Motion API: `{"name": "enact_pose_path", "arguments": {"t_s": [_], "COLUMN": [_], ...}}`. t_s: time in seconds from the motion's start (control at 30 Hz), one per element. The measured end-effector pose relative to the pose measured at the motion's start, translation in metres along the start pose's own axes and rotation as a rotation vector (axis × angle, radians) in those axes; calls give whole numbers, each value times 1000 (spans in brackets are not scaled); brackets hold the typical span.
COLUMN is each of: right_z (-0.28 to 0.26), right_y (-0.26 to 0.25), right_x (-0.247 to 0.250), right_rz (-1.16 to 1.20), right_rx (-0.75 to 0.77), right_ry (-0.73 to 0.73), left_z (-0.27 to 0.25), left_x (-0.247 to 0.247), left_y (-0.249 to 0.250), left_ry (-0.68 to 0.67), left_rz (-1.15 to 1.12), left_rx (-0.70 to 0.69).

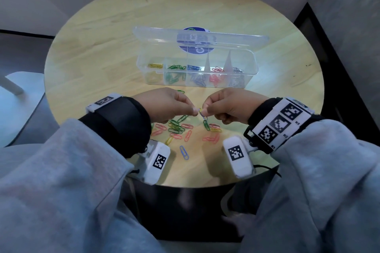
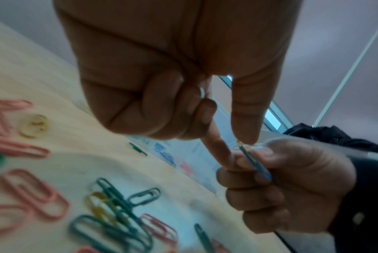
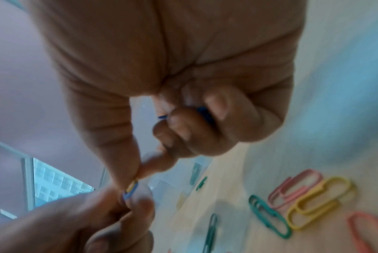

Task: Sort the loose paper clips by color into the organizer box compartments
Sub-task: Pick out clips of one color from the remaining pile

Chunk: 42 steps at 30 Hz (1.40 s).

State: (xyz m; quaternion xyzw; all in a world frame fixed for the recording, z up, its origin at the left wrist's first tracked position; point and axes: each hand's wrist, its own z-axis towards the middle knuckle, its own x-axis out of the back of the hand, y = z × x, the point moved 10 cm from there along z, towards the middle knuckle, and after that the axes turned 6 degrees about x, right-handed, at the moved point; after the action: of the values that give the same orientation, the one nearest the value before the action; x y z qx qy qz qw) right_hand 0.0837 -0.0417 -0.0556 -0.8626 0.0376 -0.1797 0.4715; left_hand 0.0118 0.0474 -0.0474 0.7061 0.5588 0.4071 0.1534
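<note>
L hand [image 1: 164, 104] pinched one end of a linked blue + yellow clip pair [image 1: 202, 114]; other fingers curled. Pair was held in the air btwn both hands, above the loose clips [image 1: 181, 129] on the round table [image 1: 102, 47]. R hand [image 1: 230, 107] pinched the other end, w/ another blue clip [image 3: 203, 111] tucked under its curled fingers. Organizer box [image 1: 197, 68] sat just beyond, lid open, clips sorted by colour inside.
</note>
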Motion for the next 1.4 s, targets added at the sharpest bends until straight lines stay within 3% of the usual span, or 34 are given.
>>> {"name": "enact_pose_path", "arguments": {"t_s": [0.1, 0.3, 0.53, 0.63, 0.73, 0.83, 0.97, 1.13, 1.4], "right_z": [2, 0, -3, -2, -4, -4, -2, 0, 2], "right_y": [-3, -16, -18, -16, -15, -11, -4, -5, 5], "right_x": [3, 0, 1, 6, 13, 19, 15, 1, -13], "right_rz": [64, -139, -248, -303, -323, -378, -207, 106, 185], "right_rx": [29, 98, 105, 97, 90, 53, -2, 25, -13], "right_ry": [22, 54, 50, 67, 95, 104, 95, 38, -26], "left_z": [-1, 1, -4, -7, -7, -2, 3, 4, 2], "left_x": [-1, 2, 12, 25, 41, 43, 29, 31, 38], "left_y": [5, 6, 14, 17, 12, 1, -11, -17, -19], "left_ry": [-17, 17, 100, 201, 278, 262, 178, 194, 245], "left_rz": [-123, -69, -103, -146, -216, -108, 144, 188, 330], "left_rx": [-18, -44, -117, -142, -125, -58, 43, 92, 123]}}
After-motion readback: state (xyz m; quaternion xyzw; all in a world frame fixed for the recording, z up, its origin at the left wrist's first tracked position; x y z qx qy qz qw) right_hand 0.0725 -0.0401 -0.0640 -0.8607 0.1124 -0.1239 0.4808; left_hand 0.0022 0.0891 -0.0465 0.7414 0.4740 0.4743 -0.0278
